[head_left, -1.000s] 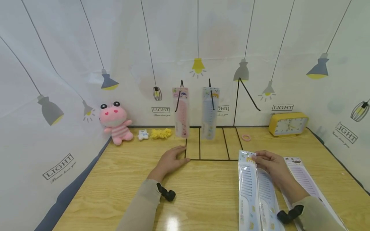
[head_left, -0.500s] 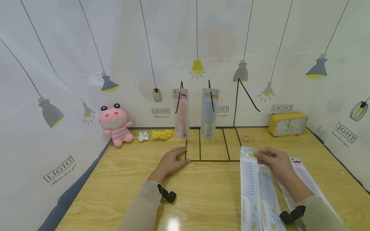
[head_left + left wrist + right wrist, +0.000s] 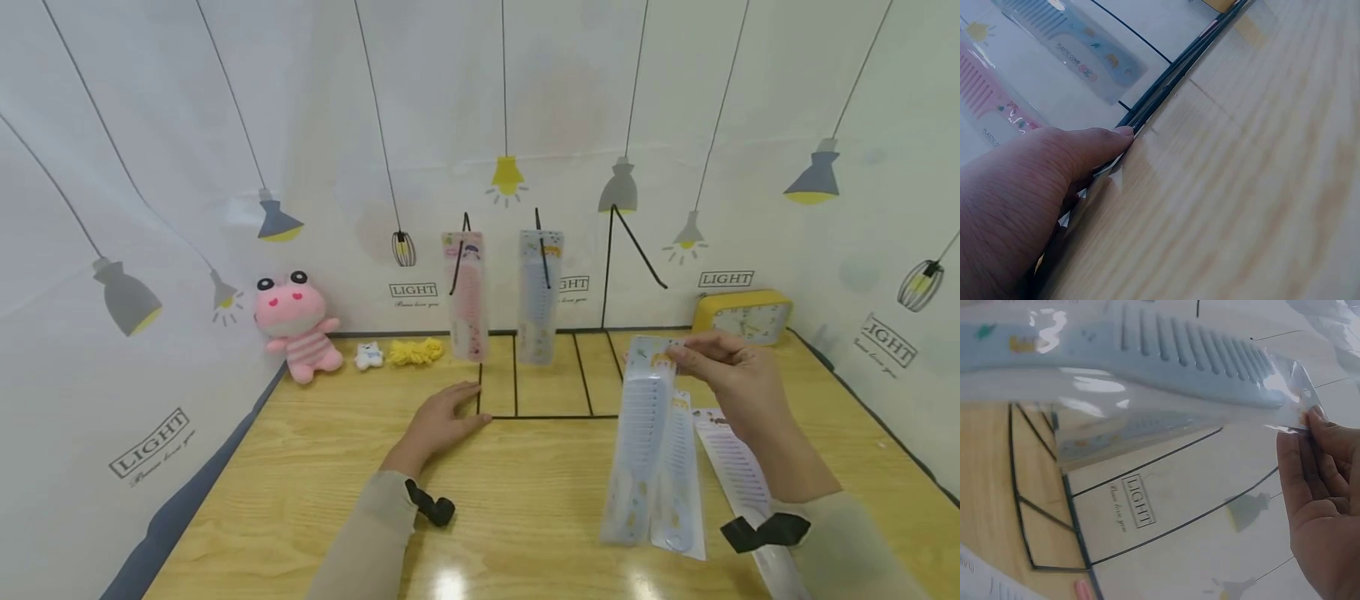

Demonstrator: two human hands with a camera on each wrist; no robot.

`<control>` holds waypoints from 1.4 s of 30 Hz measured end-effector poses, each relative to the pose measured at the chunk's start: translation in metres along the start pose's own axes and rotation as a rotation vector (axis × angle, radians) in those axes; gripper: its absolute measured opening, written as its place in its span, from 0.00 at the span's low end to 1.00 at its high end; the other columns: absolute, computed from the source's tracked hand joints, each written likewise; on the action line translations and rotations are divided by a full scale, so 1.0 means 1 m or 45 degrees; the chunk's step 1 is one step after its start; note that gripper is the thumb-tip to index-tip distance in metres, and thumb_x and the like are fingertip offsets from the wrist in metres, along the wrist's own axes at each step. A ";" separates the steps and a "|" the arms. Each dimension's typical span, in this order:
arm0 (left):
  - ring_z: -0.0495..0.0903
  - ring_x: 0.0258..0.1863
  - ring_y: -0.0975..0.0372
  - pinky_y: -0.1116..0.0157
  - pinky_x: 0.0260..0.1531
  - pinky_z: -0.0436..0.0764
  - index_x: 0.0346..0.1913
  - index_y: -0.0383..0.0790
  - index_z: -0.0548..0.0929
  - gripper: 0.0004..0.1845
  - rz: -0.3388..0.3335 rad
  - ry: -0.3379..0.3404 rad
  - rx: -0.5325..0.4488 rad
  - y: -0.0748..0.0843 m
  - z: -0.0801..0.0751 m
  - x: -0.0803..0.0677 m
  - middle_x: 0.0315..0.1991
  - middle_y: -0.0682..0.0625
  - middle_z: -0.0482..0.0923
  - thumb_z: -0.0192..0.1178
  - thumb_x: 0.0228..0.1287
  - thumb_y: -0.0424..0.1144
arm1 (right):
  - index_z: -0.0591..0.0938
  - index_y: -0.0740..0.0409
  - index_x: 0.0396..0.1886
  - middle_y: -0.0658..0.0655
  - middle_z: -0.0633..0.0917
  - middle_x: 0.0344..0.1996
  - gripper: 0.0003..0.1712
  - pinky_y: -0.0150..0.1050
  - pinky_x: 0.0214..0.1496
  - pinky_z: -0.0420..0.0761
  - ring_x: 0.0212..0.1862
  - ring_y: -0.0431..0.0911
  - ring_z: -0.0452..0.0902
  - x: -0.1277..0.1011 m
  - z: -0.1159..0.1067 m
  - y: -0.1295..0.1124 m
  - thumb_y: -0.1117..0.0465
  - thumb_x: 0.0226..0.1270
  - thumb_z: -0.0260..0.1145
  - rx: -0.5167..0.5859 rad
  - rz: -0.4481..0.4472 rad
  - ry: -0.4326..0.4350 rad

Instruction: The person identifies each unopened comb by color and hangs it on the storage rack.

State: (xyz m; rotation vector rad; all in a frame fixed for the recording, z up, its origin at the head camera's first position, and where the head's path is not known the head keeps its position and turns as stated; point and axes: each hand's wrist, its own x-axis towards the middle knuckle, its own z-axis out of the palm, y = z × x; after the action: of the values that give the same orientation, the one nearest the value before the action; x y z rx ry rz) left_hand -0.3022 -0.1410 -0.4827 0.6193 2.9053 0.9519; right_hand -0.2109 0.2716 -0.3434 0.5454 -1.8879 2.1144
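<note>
My right hand (image 3: 738,375) pinches the top edge of a packaged blue plastic comb (image 3: 637,442), holding it raised with its lower end toward me. In the right wrist view, thumb and fingers grip the clear sleeve's corner, and the comb (image 3: 1197,356) spans the top. A second packaged blue comb (image 3: 678,475) shows partly behind the first; I cannot tell whether the hand holds it too. My left hand (image 3: 442,417) rests on the table by the left side of a black wire rack (image 3: 551,416), its fingers extended. A packaged pink comb (image 3: 468,308) and a blue one (image 3: 537,308) hang on the rack's hooks.
A packaged purple comb (image 3: 738,467) lies under the right forearm. The rack's right hook (image 3: 637,246) is bare. Along the back stand a pink plush toy (image 3: 303,325), a small white bear (image 3: 368,356), yellow cord (image 3: 416,352) and a yellow clock (image 3: 742,318).
My right hand has risen with the blue comb package, drawing it up and away from me. The second blue package and the purple one have shifted too. My left hand has stayed in place.
</note>
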 end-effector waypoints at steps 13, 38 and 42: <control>0.60 0.75 0.52 0.46 0.73 0.60 0.74 0.54 0.71 0.37 -0.024 -0.002 0.006 0.000 0.000 -0.001 0.75 0.52 0.64 0.60 0.67 0.64 | 0.82 0.78 0.42 0.55 0.89 0.34 0.09 0.30 0.43 0.86 0.36 0.43 0.86 0.028 0.018 -0.032 0.75 0.65 0.69 0.023 -0.235 0.166; 0.60 0.75 0.54 0.47 0.73 0.60 0.74 0.53 0.71 0.36 -0.025 0.007 0.008 0.004 -0.002 -0.001 0.75 0.53 0.65 0.61 0.67 0.63 | 0.83 0.75 0.43 0.53 0.89 0.34 0.13 0.28 0.41 0.85 0.36 0.42 0.84 0.055 0.006 -0.021 0.68 0.63 0.73 -0.093 -0.192 0.274; 0.60 0.75 0.54 0.46 0.73 0.60 0.74 0.52 0.71 0.37 -0.017 0.005 -0.006 0.003 -0.002 -0.001 0.75 0.51 0.65 0.61 0.66 0.64 | 0.84 0.73 0.44 0.51 0.89 0.35 0.14 0.27 0.42 0.84 0.38 0.42 0.84 0.055 0.004 -0.018 0.65 0.64 0.73 -0.141 -0.146 0.293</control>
State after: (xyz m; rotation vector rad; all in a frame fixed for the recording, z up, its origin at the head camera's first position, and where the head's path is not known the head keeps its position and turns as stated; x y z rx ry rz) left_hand -0.3002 -0.1401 -0.4793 0.5971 2.9060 0.9594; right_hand -0.2518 0.2668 -0.3025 0.3603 -1.7873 1.8983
